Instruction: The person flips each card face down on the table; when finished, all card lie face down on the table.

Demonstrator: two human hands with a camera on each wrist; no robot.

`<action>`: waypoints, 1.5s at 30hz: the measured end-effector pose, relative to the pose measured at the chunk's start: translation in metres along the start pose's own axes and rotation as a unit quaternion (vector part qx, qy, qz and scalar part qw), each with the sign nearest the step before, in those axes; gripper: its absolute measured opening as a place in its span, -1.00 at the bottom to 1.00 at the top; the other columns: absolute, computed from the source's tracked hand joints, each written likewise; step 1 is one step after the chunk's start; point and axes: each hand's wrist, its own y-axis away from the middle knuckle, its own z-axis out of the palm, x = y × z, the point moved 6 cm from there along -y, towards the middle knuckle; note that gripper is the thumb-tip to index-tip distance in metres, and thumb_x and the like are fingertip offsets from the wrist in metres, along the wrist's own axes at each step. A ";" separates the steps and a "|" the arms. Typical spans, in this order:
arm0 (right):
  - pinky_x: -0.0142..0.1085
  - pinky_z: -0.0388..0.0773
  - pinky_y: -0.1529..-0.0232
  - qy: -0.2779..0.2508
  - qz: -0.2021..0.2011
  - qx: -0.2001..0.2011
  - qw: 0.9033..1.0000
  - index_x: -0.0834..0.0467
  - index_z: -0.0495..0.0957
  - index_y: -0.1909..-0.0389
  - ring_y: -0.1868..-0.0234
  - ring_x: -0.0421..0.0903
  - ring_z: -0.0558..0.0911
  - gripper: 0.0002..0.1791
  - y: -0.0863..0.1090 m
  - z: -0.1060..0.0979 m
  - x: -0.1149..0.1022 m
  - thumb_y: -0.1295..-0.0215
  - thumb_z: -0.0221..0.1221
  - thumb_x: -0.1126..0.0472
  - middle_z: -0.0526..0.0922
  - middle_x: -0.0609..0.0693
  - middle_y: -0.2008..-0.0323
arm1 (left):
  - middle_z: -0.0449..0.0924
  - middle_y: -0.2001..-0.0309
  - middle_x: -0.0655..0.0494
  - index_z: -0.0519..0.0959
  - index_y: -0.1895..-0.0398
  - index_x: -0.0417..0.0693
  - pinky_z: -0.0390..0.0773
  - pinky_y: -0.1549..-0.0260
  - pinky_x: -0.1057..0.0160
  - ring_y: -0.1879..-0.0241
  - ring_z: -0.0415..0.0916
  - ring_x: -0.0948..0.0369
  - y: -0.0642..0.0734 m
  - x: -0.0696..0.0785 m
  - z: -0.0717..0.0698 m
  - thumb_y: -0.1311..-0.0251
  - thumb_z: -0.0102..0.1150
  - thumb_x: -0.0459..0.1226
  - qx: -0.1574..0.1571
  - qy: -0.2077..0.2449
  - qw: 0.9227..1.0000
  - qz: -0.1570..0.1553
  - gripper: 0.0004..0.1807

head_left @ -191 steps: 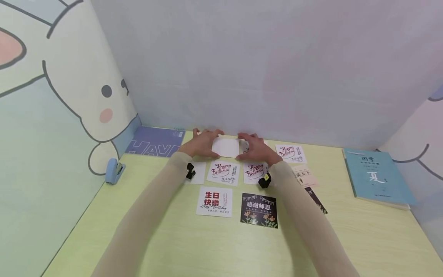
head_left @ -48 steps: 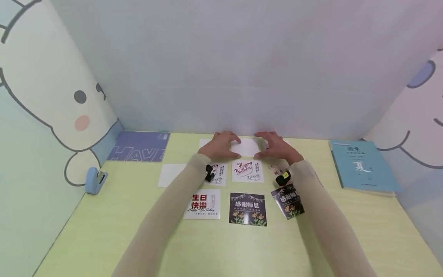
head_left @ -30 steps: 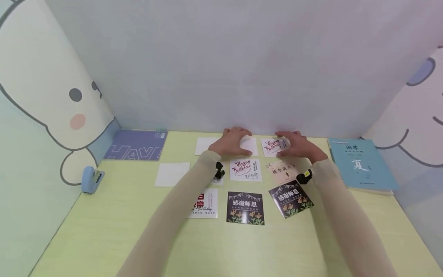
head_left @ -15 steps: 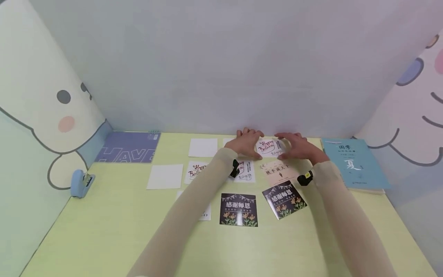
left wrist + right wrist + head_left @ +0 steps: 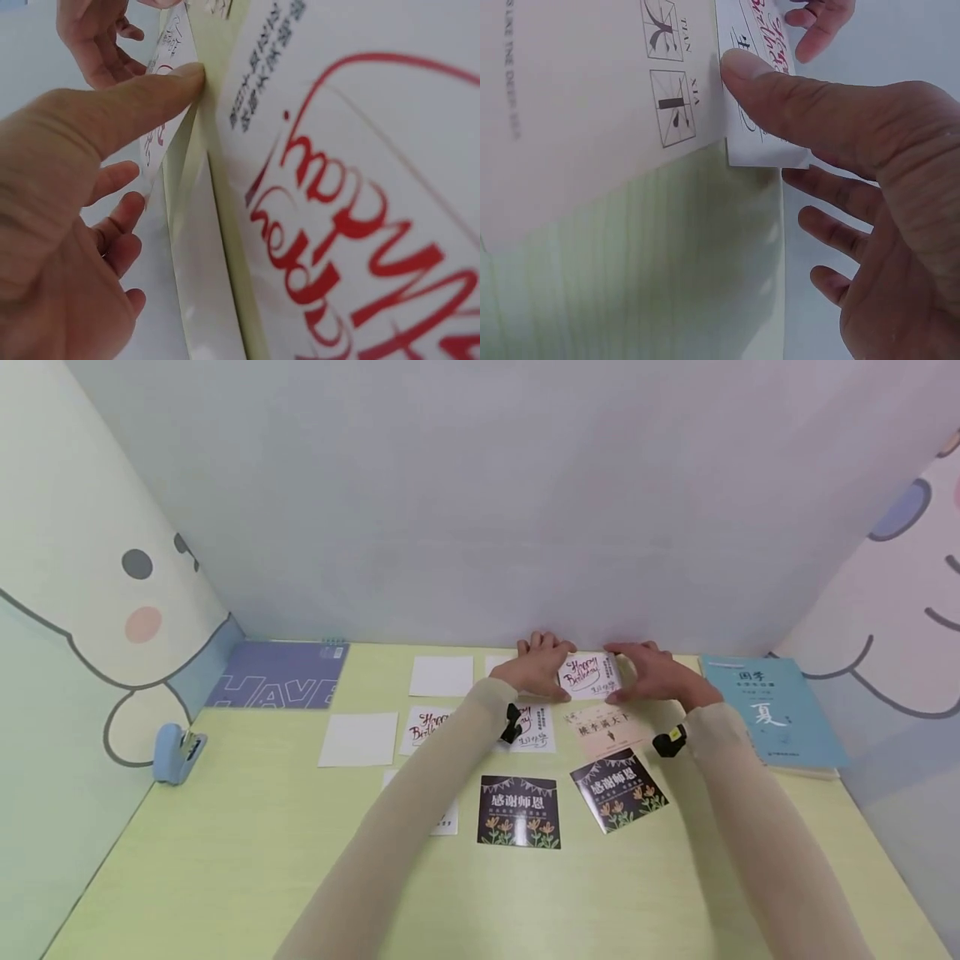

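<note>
In the back row, a white birthday card (image 5: 588,675) with red Happy Birthday lettering lies between my two hands. My left hand (image 5: 535,670) holds its left end, thumb at the near edge and fingers at the far side. At the right end, my right hand (image 5: 651,674) grips it the same way; the right wrist view has the thumb on the card (image 5: 742,152) and fingers behind. A pink card (image 5: 603,732) lies just in front, overlapping it in the right wrist view. Another birthday card (image 5: 536,731), partly under my left wrist, fills much of the left wrist view.
Blank white cards (image 5: 442,676) lie left of my hands, one partly covered by the left. Nearer are two dark flower cards (image 5: 519,810) and a white card under my left sleeve. A blue book (image 5: 772,714) stands right; a purple notebook (image 5: 281,675) and blue stapler (image 5: 176,753) are left.
Both hands have moved right, from a blank card in the back row to the birthday card beside it. Over the last half second they have stayed there, the right shifting slightly.
</note>
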 end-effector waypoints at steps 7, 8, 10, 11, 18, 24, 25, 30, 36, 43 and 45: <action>0.42 0.04 -0.47 0.036 -0.029 0.021 0.999 0.21 0.25 -0.62 -0.55 0.41 0.18 0.17 -0.001 -0.010 -0.008 -0.02 0.64 0.01 0.25 0.35 -0.60 | 0.17 -0.53 0.01 0.17 -0.71 0.13 0.08 -0.37 0.04 -0.36 0.02 0.09 -0.003 -0.003 0.003 -0.31 0.41 0.10 -0.029 0.002 0.999 -0.018 -0.02; 0.43 0.03 -0.48 0.040 -0.032 0.023 0.998 0.22 0.26 -0.61 -0.55 0.41 0.18 0.16 -0.001 -0.011 -0.009 -0.02 0.64 0.02 0.25 0.35 -0.60 | 0.17 -0.53 -0.01 0.17 -0.70 0.11 0.08 -0.39 0.03 -0.36 0.02 0.08 -0.001 -0.002 0.002 -0.32 0.41 0.10 -0.028 0.000 0.999 -0.015 -0.02; 0.43 0.05 -0.47 0.045 -0.038 0.026 0.998 0.23 0.28 -0.60 -0.55 0.42 0.19 0.14 0.001 -0.012 -0.013 -0.03 0.63 0.05 0.26 0.36 -0.59 | 0.17 -0.55 -0.01 0.16 -0.71 0.09 0.09 -0.40 0.01 -0.37 0.03 0.07 -0.001 -0.001 0.003 -0.32 0.41 0.09 -0.027 -0.002 1.000 -0.010 -0.01; 0.43 0.06 -0.47 0.045 -0.039 0.027 0.998 0.24 0.28 -0.59 -0.55 0.41 0.20 0.12 0.001 -0.013 -0.014 -0.04 0.63 0.07 0.26 0.36 -0.58 | 0.17 -0.56 -0.02 0.15 -0.71 0.07 0.10 -0.41 -0.01 -0.38 0.04 0.06 -0.001 0.000 0.003 -0.32 0.40 0.09 -0.024 -0.006 1.000 -0.004 -0.01; 0.40 0.13 -0.43 0.040 -0.047 0.041 0.997 0.25 0.30 -0.57 -0.55 0.42 0.22 0.07 0.005 -0.019 -0.020 -0.07 0.61 0.07 0.28 0.39 -0.56 | 0.14 -0.69 -0.04 0.10 -0.73 0.00 0.06 -0.69 -0.06 -0.67 0.07 0.00 -0.007 0.015 0.002 -0.31 0.40 0.14 0.013 0.005 0.999 0.042 0.06; 0.50 0.07 -0.49 -0.004 -0.046 0.054 0.997 0.24 0.21 -0.63 -0.58 0.42 0.19 0.14 0.010 -0.023 -0.022 -0.09 0.61 0.09 0.23 0.38 -0.59 | 0.21 -0.67 -0.03 0.07 -0.74 -0.02 0.25 -0.60 -0.01 -0.59 0.27 0.08 -0.011 0.023 -0.004 -0.26 0.49 0.04 0.060 0.058 0.994 0.064 0.10; 0.51 0.08 -0.50 -0.023 -0.042 0.054 0.997 0.23 0.17 -0.66 -0.59 0.41 0.18 0.16 0.011 -0.024 -0.021 -0.11 0.60 0.10 0.21 0.37 -0.61 | 0.22 -0.65 -0.04 0.03 -0.75 0.04 0.29 -0.57 -0.01 -0.54 0.32 0.08 -0.011 0.022 -0.004 -0.25 0.50 0.04 0.066 0.068 0.994 0.062 0.13; 0.46 0.21 -0.50 -0.110 -0.017 0.048 0.993 0.14 -0.02 -0.73 -0.65 0.34 0.12 0.22 0.017 -0.026 -0.015 -0.23 0.55 0.02 0.10 0.28 -0.66 | 0.26 -0.51 -0.07 -0.11 -0.73 0.63 0.54 -0.30 -0.08 -0.25 0.46 0.06 -0.010 0.016 -0.008 -0.20 0.55 0.08 0.102 0.142 0.984 0.040 0.20; 0.43 0.26 -0.50 -0.151 -0.001 0.023 0.988 0.04 0.00 -0.74 -0.64 0.30 0.17 0.17 0.017 -0.018 -0.012 -0.28 0.50 -0.07 0.13 0.23 -0.66 | 0.22 -0.54 -0.02 0.17 -0.61 0.70 0.63 -0.21 -0.11 -0.28 0.44 0.03 -0.005 0.014 -0.014 -0.20 0.55 0.08 0.145 0.217 0.964 0.053 -0.02; 0.34 0.41 -0.43 -0.165 0.000 -0.002 0.986 0.01 0.03 -0.74 -0.58 0.27 0.30 0.14 0.012 -0.010 -0.015 -0.29 0.49 -0.07 0.23 0.22 -0.63 | 0.43 -0.47 0.11 0.39 -0.47 0.18 0.59 -0.35 -0.12 -0.42 0.50 0.01 -0.002 0.021 -0.025 -0.19 0.58 -0.12 0.204 0.295 0.924 0.132 -0.20; 0.35 0.39 -0.45 -0.162 -0.011 0.001 0.987 0.02 0.10 -0.72 -0.59 0.27 0.29 0.11 0.011 -0.009 -0.017 -0.28 0.50 -0.05 0.27 0.21 -0.61 | 0.47 -0.46 0.10 0.40 -0.44 0.11 0.54 -0.43 -0.10 -0.45 0.51 0.02 -0.001 0.022 -0.028 -0.19 0.59 -0.12 0.213 0.305 0.917 0.141 -0.21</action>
